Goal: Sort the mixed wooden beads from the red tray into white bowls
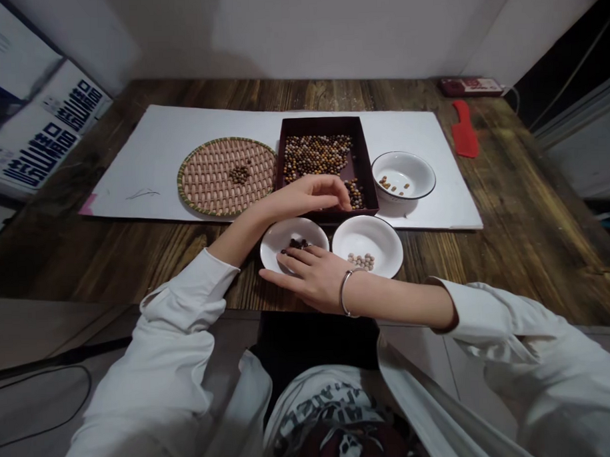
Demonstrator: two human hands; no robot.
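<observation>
My left hand [316,193] reaches over the near side of a dark box [365,153] full of mixed brown, yellow and pale beads or beans [317,155]. Its fingers curl down and close together at the tips; whatever they hold, if anything, is hidden. Crossing beneath it, my right hand [311,275] lies over the near left white bowl [269,246], fingers stretched out and apart. Dark beads [298,243] show by its fingertips. Beside that wrist, pale round beads [362,260] sit in the near right white bowl [385,242].
Left of the box lies a round woven tray [203,172] with a small pile of brownish beads [240,175]. A white bowl [423,176] at right holds several yellow-brown pieces [393,187]. A white board [132,154] lies underneath. A red scraper-like tool [464,133] rests farther right.
</observation>
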